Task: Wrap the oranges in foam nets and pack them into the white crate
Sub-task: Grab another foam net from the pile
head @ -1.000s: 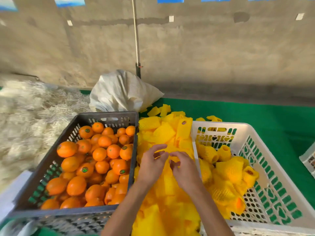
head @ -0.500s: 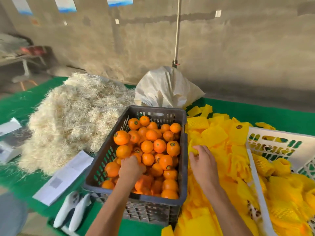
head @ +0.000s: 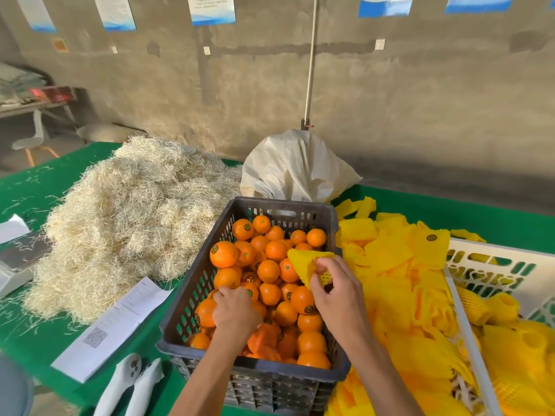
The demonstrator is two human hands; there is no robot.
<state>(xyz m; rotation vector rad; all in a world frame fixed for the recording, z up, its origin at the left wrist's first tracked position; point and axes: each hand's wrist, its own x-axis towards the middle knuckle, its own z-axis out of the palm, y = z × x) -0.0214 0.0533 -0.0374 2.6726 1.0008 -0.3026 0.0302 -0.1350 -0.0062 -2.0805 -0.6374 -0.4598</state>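
Round, firm, a bit heavy, smooth skin: best to cup one orange (head: 223,254) around its middle. Soft, light, stretchy: best to pull the foam net (head: 306,263) open at its mouth. Lots of oranges piled in the dark crate (head: 329,217). Left hand (head: 235,310) down in the dark crate, fingers curled over one orange. Right hand (head: 339,295) above the dark crate's right side, pinching the foam net. White crate (head: 492,265) off to the right of the dark crate, a few wrapped oranges inside.

One head-worn view looks forward and down, close over the dark crate (head: 253,366) near the worktop (head: 450,211) front edge.
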